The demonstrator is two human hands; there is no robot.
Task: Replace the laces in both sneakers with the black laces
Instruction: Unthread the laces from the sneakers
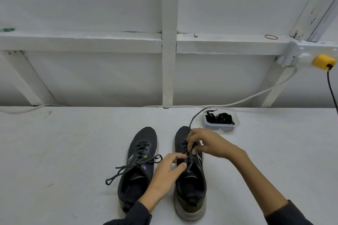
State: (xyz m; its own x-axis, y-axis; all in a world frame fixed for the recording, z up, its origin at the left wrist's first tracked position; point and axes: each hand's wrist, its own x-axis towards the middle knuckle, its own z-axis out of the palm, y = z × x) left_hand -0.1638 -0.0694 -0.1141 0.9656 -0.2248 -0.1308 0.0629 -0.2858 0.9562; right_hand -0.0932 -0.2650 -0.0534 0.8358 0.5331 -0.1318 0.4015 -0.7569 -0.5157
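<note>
The white painted surface [64, 151] carries a dark grey mesh left sneaker [140, 144] and its matching right sneaker [192, 188] side by side, toes pointing away, a small clear plastic tub [236, 120] of black laces [219, 118] near the right toe, and a white cable [182, 106] along the far edge.

left sleeve [136, 214]: dark cloth | right sleeve [290, 213]: dark cloth | left hand [165, 169], right hand [207, 142]: bare

Your view: even, cool, soft light. Shadow gathers below the white painted wall rail [80, 42]. Edges bow; fine detail soft.
</note>
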